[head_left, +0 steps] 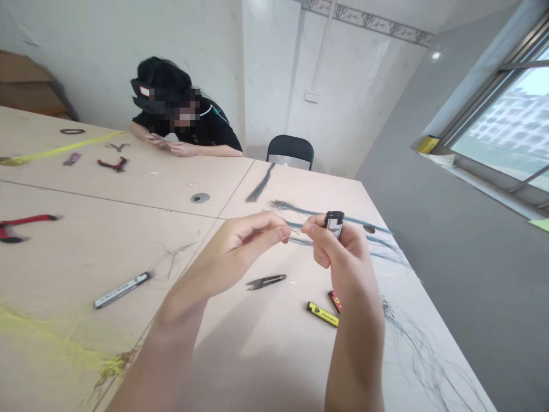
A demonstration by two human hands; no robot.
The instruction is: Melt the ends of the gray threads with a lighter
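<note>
Right hand (345, 257), fingers closed around lighter (334, 224), left hand (234, 250), fingers pinching thin pale strand (295, 231), thread snips (266, 281) just below

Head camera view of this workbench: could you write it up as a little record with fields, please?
Left hand: pinches a thin pale strand
Right hand: holds a black-topped lighter upright
Nearby: thread snips, yellow lighter, red-and-black lighter
Also on the table: red-handled pliers, utility knife, dark fibres
Across the table: a seated co-worker, hands together
To the right: window
</note>
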